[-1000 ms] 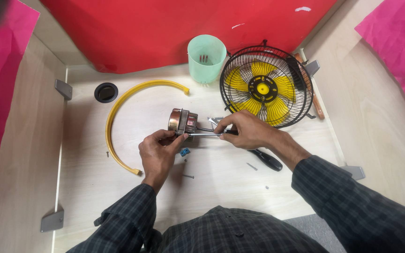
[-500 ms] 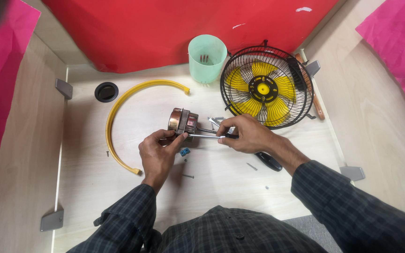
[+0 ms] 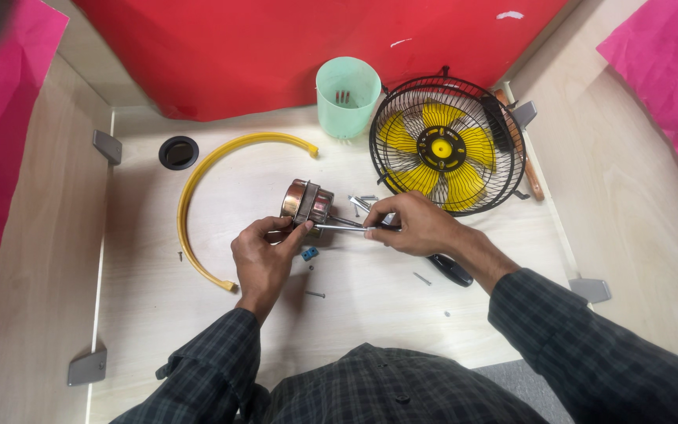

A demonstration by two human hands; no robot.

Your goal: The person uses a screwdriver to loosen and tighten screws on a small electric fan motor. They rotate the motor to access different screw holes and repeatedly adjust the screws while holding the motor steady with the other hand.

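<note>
At lower centre, three loose screws [image 3: 315, 294] lie on the wooden table [image 3: 143, 314]. Just above, the left hand [image 3: 264, 259] grips one copper-coloured motor [image 3: 306, 202] at frame centre, while the right hand [image 3: 413, 224] pinches one thin metal tool [image 3: 339, 228] against it. Farther up sit one yellow curved strip [image 3: 198, 177], one caged yellow fan [image 3: 445, 145] and one green cup [image 3: 347, 98].

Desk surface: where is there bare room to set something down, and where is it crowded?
Bare wood lies inside the yellow hoop, and near the front edge left of the left hand. Crowded: between motor and fan, where screws lie beside the right hand.
</note>
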